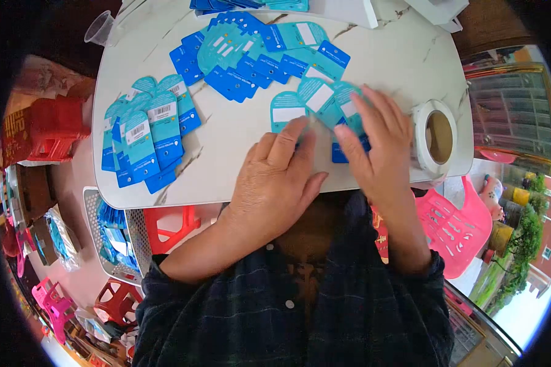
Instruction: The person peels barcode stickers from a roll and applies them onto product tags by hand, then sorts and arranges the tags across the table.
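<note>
Near the table's front edge, my left hand lies palm down over a blue and teal card with a blank white box, fingertips touching its lower part. My right hand has its fingers spread, thumb and fingertips over another such card. Between them a tilted card overlaps that one. Behind the hands lies a fanned pile of cards with blank white boxes. At the left sits a pile of cards with barcode labels. What lies under my left fingers is hidden.
A label roll stands at the table's right edge. More cards lie in a white tray at the back. A clear plastic cup is at the back left. Below the table's left side is a basket of cards; a pink chair stands right.
</note>
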A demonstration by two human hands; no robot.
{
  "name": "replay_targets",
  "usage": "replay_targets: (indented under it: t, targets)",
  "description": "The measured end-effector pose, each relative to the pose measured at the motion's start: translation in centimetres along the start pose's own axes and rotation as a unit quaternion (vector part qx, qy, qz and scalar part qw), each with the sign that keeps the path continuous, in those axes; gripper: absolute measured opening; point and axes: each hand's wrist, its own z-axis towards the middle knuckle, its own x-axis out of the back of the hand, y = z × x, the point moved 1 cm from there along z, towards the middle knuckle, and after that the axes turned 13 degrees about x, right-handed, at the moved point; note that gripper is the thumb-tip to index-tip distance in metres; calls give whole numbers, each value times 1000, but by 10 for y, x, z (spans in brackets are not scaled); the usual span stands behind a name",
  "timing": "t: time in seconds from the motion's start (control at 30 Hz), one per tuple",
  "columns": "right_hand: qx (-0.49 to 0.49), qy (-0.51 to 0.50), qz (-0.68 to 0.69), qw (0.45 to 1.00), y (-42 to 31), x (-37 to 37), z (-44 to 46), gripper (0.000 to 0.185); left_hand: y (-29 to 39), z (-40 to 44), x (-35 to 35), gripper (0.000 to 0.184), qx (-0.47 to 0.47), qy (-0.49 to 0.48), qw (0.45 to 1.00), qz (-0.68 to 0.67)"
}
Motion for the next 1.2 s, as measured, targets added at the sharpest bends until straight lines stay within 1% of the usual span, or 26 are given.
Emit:
replay_targets:
  t: [0.1, 0.27, 0.3, 0.43, 0.47, 0.6, 0.63, 0.77, 0.8, 0.93, 0.97, 1.1, 1.13, 1.2]
  targets:
    - [16, 33, -24, 999, 13, 10, 14, 46, -5, 2, -5, 41, -69, 28, 993, -87]
    - [-1, 23, -26, 999, 44, -11, 62, 44, -10, -2, -6, 38, -117, 50, 989, -79]
    - [3, 26, -27, 999, 48, -14, 68, 44, -10, -2, -6, 38, -118, 55, 988, -77]
    - [-71, -71, -11, 995, 65, -31, 83, 44, -12, -2, -4, 41, -99, 17, 992, -82]
    - [-66, -70, -12, 995, 67, -32, 85, 44, -11, -1, -3, 41, -98, 21, 992, -81]
    - [-56, -96, -2, 994, 77, -33, 85, 49, 1, 3, -1, 45, -89, -15, 996, 14]
    - [-56, -95, -2, 994, 76, -32, 87, 49, 1, 3, -2, 45, -89, -15, 996, 15]
    - [-105, -172, 37, 979, 72, -27, 98, 46, -2, 1, -8, 49, -89, -24, 996, 18]
    - [-103, -172, 37, 979, 73, -28, 99, 46, -2, 2, -7, 49, -88, -22, 996, 19]
    - [-196, -134, 217, 947, 80, -28, 95, 44, -1, 2, -5, 48, -91, -23, 996, 12]
    - [-196, -134, 215, 947, 79, -26, 96, 44, -1, 2, -5, 48, -92, -22, 995, 12]
    - [-274, -147, 253, 916, 73, -19, 99, 37, -2, 1, -5, 47, -92, -21, 995, 12]
    - [-275, -146, 253, 916, 74, -19, 97, 37, -2, 1, -5, 47, -93, -21, 995, 13]
    - [-290, -97, 346, 887, 79, -18, 89, 36, -4, 0, -5, 46, -97, -19, 995, 5]
